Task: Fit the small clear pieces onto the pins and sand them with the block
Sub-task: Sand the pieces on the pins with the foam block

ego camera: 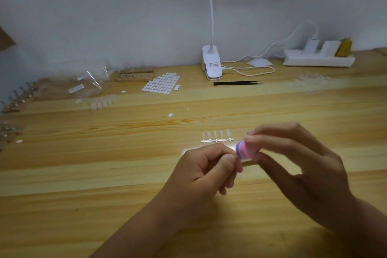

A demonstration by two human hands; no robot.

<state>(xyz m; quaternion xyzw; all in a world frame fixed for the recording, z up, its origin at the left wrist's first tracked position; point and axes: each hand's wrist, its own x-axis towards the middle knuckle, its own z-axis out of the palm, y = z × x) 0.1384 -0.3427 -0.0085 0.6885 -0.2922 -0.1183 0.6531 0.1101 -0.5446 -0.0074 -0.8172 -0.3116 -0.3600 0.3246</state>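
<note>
My right hand (297,165) grips a pink and purple sanding block (245,150), its end pressed against whatever my left hand (203,172) pinches between thumb and fingers. That small item is hidden by my fingers. Just beyond my hands a clear strip of nail tips (216,137) lies on the wooden table (104,174). A wooden pin holder (134,75) with several metal pins stands at the back left. More pins on stands (18,98) line the left edge.
A sheet of white oval stickers (162,82) lies near the holder, with clear bags (92,84) and a row of clear tips (103,101) to its left. Black tweezers (236,83), a clip lamp (211,63), a power strip (318,58) and loose clear pieces (310,84) sit at the back.
</note>
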